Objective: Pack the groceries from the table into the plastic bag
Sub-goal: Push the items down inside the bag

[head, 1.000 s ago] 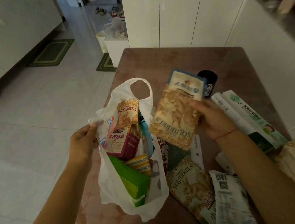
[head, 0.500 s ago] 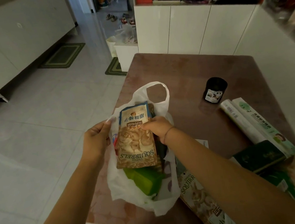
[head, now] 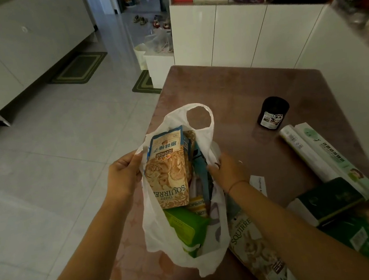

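Note:
A white plastic bag (head: 157, 237) stands open on the near left part of the brown table (head: 230, 84). My left hand (head: 123, 179) grips the bag's left rim. My right hand (head: 228, 171) is at the right rim, fingers curled over the bag's edge. A Three Squirrels nut pouch (head: 169, 176) stands upside down inside the bag, with no hand on it. Below it in the bag lie a green box (head: 186, 229) and other packets. A second Three Squirrels pouch (head: 252, 242) lies on the table under my right forearm.
On the table to the right are a black jar (head: 272, 112), two long white-and-green boxes (head: 318, 156), a dark green box (head: 330, 199), a green packet (head: 362, 239) and a paper slip (head: 258, 182). White cabinets (head: 235, 32) stand behind the table. Tiled floor lies to the left.
My right hand carried the nut pouch from above the table into the bag, let go of it and moved to the bag's right rim. My left hand kept hold of the bag.

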A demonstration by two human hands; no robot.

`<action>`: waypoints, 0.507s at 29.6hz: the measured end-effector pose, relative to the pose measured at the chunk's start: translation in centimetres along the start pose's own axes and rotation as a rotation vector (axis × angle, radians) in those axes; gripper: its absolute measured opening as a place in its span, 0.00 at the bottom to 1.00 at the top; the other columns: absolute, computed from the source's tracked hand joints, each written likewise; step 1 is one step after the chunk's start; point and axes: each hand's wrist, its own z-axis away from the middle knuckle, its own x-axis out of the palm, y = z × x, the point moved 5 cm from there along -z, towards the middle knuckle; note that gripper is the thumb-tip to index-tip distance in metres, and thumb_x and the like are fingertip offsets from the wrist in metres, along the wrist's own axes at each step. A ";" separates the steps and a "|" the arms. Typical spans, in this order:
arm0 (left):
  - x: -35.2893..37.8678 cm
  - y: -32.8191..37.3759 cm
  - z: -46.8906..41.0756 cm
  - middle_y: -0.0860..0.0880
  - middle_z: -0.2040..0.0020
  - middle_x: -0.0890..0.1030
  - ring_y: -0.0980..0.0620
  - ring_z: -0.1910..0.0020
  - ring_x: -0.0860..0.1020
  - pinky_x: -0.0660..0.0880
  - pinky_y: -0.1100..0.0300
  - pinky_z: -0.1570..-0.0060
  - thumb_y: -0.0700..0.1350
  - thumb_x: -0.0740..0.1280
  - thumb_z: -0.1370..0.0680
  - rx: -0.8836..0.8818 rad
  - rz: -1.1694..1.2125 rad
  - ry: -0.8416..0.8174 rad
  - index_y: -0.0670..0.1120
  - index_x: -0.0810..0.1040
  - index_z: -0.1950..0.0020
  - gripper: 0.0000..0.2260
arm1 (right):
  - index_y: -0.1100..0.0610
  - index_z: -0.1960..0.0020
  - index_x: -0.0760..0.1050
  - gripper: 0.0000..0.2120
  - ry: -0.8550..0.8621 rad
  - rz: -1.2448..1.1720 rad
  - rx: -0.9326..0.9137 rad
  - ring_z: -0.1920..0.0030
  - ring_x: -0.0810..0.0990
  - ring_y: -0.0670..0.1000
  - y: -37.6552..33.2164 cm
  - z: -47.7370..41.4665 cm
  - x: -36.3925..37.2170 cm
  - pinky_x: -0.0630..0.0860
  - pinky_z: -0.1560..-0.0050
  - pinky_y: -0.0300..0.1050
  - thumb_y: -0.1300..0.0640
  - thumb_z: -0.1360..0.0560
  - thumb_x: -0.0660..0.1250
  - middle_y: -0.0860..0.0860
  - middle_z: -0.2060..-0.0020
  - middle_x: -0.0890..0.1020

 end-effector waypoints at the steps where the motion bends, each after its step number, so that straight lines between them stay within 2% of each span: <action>1: 0.1 0.0 -0.1 0.43 0.55 0.84 0.44 0.61 0.81 0.78 0.55 0.63 0.51 0.64 0.22 -0.003 0.002 0.001 0.46 0.84 0.50 0.12 | 0.57 0.53 0.74 0.14 -0.009 -0.040 -0.025 0.54 0.80 0.58 0.1 -0.2 0.1 0.77 0.54 0.48 0.46 0.23 0.60 0.56 0.58 0.79; 2: 0.1 0.0 -0.1 0.43 0.55 0.85 0.44 0.60 0.81 0.78 0.54 0.63 0.51 0.64 0.22 -0.007 0.012 0.007 0.47 0.84 0.50 0.11 | 0.56 0.59 0.72 0.15 -0.009 -0.091 -0.043 0.59 0.78 0.56 -0.1 -0.4 -0.3 0.76 0.58 0.46 0.48 0.21 0.57 0.54 0.64 0.77; 4: 0.1 0.2 -0.1 0.45 0.58 0.85 0.45 0.61 0.81 0.80 0.53 0.62 0.50 0.64 0.22 -0.007 0.039 0.020 0.49 0.84 0.54 0.10 | 0.54 0.67 0.66 0.18 0.061 -0.193 -0.121 0.67 0.71 0.52 -0.7 -1.0 -2.1 0.68 0.68 0.41 0.50 0.20 0.53 0.51 0.71 0.70; 7: -0.6 0.9 -0.5 0.45 0.58 0.85 0.42 0.60 0.80 0.79 0.46 0.56 0.49 0.65 0.22 0.023 0.071 0.049 0.49 0.85 0.55 0.09 | 0.49 0.71 0.60 0.20 0.273 -0.281 -0.251 0.72 0.63 0.48 -2.2 -1.1 -6.6 0.60 0.72 0.41 0.53 0.19 0.54 0.49 0.75 0.65; 9: -0.8 1.3 -0.7 0.46 0.59 0.85 0.43 0.60 0.81 0.79 0.46 0.55 0.49 0.66 0.23 0.044 0.083 0.067 0.49 0.84 0.54 0.08 | 0.50 0.70 0.60 0.20 0.350 -0.382 -0.284 0.73 0.62 0.47 -2.5 -1.0 -8.4 0.60 0.72 0.42 0.54 0.20 0.55 0.49 0.75 0.65; 11: -0.5 1.5 -0.8 0.50 0.61 0.85 0.49 0.63 0.82 0.81 0.53 0.62 0.48 0.66 0.23 0.057 0.085 0.070 0.49 0.84 0.53 0.08 | 0.54 0.69 0.62 0.18 0.371 -0.441 -0.263 0.72 0.62 0.47 -2.4 -1.4 -9.1 0.59 0.72 0.41 0.54 0.20 0.56 0.49 0.74 0.65; 13: 0.4 1.8 -0.5 0.53 0.64 0.85 0.56 0.68 0.82 0.79 0.60 0.70 0.47 0.65 0.22 0.072 0.074 0.042 0.48 0.83 0.52 0.08 | 0.57 0.65 0.66 0.16 0.309 -0.443 -0.206 0.70 0.64 0.49 -1.5 -2.5 -8.7 0.61 0.70 0.41 0.55 0.20 0.55 0.52 0.72 0.67; 15: 1.5 1.8 -0.4 0.54 0.67 0.84 0.58 0.71 0.81 0.76 0.64 0.73 0.47 0.65 0.22 0.076 0.062 0.022 0.47 0.83 0.53 0.08 | 0.60 0.59 0.71 0.13 0.220 -0.414 -0.129 0.65 0.69 0.52 -0.1 -3.2 -7.6 0.64 0.67 0.41 0.56 0.20 0.55 0.57 0.66 0.72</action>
